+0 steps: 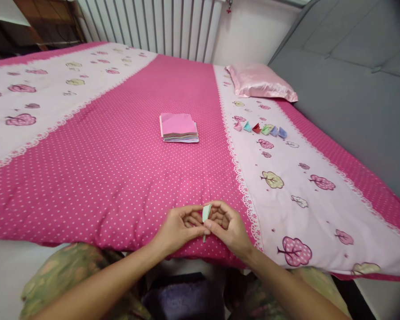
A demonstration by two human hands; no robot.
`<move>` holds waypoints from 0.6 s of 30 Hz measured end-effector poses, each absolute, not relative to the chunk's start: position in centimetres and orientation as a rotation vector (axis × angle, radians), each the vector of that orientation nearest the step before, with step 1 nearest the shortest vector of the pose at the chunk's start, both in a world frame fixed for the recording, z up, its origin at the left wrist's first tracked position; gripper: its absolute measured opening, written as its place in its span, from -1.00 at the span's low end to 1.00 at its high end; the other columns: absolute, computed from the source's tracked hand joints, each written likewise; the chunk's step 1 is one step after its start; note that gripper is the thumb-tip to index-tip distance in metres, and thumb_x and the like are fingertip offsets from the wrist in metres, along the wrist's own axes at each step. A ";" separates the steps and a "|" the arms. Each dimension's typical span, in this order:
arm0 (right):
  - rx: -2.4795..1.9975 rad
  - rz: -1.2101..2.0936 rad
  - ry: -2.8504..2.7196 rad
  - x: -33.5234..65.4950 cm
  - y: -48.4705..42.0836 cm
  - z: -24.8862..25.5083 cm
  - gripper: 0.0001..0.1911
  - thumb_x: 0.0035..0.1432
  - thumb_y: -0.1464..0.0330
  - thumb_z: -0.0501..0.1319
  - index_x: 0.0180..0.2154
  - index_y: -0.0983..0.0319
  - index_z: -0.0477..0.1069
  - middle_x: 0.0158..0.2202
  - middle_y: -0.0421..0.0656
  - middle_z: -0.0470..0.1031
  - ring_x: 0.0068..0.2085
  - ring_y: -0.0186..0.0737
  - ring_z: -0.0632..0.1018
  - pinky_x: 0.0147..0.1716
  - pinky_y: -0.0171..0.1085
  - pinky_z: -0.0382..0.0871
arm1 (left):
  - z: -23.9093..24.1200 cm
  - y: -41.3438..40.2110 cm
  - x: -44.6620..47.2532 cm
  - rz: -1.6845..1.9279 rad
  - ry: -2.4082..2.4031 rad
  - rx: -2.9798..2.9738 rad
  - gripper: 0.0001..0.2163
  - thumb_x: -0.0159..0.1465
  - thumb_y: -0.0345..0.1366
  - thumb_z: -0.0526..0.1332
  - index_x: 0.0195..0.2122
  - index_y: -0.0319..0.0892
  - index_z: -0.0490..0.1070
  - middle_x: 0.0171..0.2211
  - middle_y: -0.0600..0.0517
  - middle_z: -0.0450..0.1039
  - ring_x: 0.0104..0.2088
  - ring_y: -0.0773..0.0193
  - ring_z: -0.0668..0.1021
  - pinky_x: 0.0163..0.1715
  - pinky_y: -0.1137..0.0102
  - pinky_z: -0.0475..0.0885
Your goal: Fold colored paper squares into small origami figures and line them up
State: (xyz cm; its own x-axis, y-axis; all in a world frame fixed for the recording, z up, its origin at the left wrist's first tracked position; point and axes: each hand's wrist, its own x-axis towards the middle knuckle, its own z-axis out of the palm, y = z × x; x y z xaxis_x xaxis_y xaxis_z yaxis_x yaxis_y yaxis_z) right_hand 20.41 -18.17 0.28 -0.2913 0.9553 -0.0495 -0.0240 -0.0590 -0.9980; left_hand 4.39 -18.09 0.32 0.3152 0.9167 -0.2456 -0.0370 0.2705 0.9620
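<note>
A small folded piece of pale green paper (206, 212) is pinched between my two hands, just above the near edge of the bed. My left hand (183, 223) grips it from the left with thumb and fingertips. From the right, my right hand (227, 224) holds it the same way, its thumb close to the left thumb. A thin end of the paper pokes out below the thumbs. Fingers cover part of the folds.
A stack of coloured paper squares (178, 124), pink on top, lies on the pink dotted bedspread (126, 178). To its right, several small folded paper pieces (266, 129) form a row. A pink pillow (262, 83) rests near the grey headboard (346, 75); a white radiator (153, 26) stands behind.
</note>
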 end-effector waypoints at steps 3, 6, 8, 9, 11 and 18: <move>-1.058 1.486 -1.362 20.4 -18.1 0.2 -0.71 0.03 0.30 0.26 -0.17 0.18 0.31 -0.33 -0.18 0.44 -0.34 -0.27 0.51 -0.33 -0.29 0.42 | 0.3 -18.1 4.4 0.813 1.045 1.097 -0.53 -0.07 -0.33 0.39 -0.10 -0.30 0.39 -0.47 0.03 0.51 -0.48 0.31 0.54 -0.41 0.38 0.44; -1.065 1.493 -1.360 20.4 -18.1 0.3 -0.72 0.04 0.29 0.26 -0.18 0.18 0.31 -0.33 -0.18 0.44 -0.33 -0.26 0.51 -0.32 -0.29 0.42 | 0.1 -18.0 4.4 0.804 1.046 1.102 -0.54 -0.06 -0.32 0.38 -0.10 -0.30 0.39 -0.47 0.04 0.51 -0.48 0.32 0.54 -0.42 0.39 0.44; -1.074 1.493 -1.356 20.4 -18.1 0.4 -0.73 0.04 0.29 0.25 -0.18 0.17 0.32 -0.34 -0.18 0.43 -0.33 -0.26 0.51 -0.33 -0.29 0.42 | 0.1 -17.9 4.4 0.803 1.044 1.105 -0.54 -0.05 -0.31 0.38 -0.10 -0.30 0.39 -0.47 0.03 0.50 -0.49 0.32 0.54 -0.43 0.40 0.44; -1.074 1.492 -1.355 20.4 -18.1 0.4 -0.73 0.04 0.29 0.25 -0.19 0.18 0.32 -0.35 -0.19 0.43 -0.34 -0.26 0.51 -0.34 -0.30 0.42 | 0.1 -17.9 4.4 0.803 1.044 1.108 -0.54 -0.05 -0.31 0.38 -0.10 -0.31 0.39 -0.46 0.03 0.50 -0.48 0.32 0.54 -0.43 0.41 0.43; -1.068 1.490 -1.352 20.4 -18.1 0.4 -0.75 0.05 0.29 0.25 -0.20 0.18 0.32 -0.37 -0.19 0.42 -0.35 -0.27 0.50 -0.35 -0.30 0.41 | 0.0 -17.9 4.4 0.796 1.043 1.122 -0.55 -0.03 -0.31 0.37 -0.09 -0.31 0.39 -0.45 0.02 0.50 -0.48 0.32 0.54 -0.43 0.41 0.43; -1.070 1.469 -1.342 20.5 -18.0 0.3 -0.78 0.07 0.27 0.22 -0.22 0.19 0.34 -0.38 -0.19 0.39 -0.34 -0.27 0.48 -0.35 -0.30 0.39 | -0.1 -18.2 4.4 0.774 1.072 1.219 -0.55 0.01 -0.28 0.35 -0.06 -0.27 0.40 -0.42 -0.01 0.50 -0.45 0.29 0.54 -0.42 0.40 0.43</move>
State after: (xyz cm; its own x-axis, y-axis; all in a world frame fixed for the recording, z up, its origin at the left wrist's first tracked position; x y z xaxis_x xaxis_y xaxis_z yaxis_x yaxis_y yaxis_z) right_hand 20.46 -18.01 0.27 -0.2687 0.9622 -0.0449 -0.0419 -0.0583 -0.9974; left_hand 4.44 -18.20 -0.08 0.3373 0.9146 -0.2229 0.0757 0.2097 0.9748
